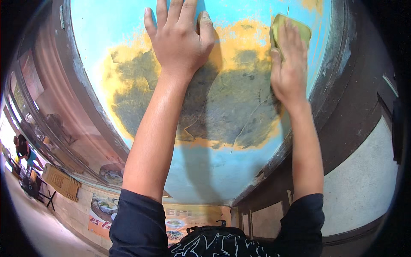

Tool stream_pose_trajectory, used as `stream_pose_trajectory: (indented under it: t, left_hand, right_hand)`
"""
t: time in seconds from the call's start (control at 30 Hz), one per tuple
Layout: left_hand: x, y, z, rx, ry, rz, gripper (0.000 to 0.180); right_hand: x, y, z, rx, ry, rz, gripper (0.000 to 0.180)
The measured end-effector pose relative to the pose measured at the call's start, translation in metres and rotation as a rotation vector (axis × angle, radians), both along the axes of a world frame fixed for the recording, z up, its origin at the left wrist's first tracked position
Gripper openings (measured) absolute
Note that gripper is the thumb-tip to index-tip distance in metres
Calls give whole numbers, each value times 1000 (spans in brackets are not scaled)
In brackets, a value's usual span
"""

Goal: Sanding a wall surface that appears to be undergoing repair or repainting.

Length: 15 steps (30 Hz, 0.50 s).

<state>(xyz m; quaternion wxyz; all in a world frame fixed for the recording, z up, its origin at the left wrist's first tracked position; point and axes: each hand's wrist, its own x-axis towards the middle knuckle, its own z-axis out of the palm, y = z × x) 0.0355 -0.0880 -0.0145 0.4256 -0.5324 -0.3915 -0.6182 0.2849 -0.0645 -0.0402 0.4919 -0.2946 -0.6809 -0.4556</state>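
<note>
My left hand (pixel 177 38) lies with fingers spread on a light-blue painted panel (pixel 188 165), bracing against its upper part. My right hand (pixel 291 64) presses a piece of yellow-olive sandpaper (pixel 278 26) against the panel's upper right, its fingers stretched over the sheet and thumb at the sheet's left edge. Motion slightly blurs these fingers. Between and below my hands spreads a worn patch (pixel 239 98), dark grey in the middle and orange-yellow round the rim, with thin cracks in it. The sandpaper's underside is hidden against the panel.
Dark frame edges (pixel 334 68) border the panel on both sides. Left of it are a glass window (pixel 51 81) and stacked tan plastic stools (pixel 61 182). Another person (pixel 26 152) bends over at the far left. A food banner (pixel 197 214) shows beyond my black bag or shirt.
</note>
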Motion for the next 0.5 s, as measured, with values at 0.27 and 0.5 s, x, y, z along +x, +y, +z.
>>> stream_pose_trajectory:
  t: [0.27, 0.5]
  left_hand:
    - [-7, -4, 2, -8, -1, 8, 55]
    - [-8, 1, 2, -2, -3, -41, 55]
  right_hand:
    - [1, 5, 10, 23, 26, 73, 56]
    - [4, 4, 4, 7, -39, 37, 55]
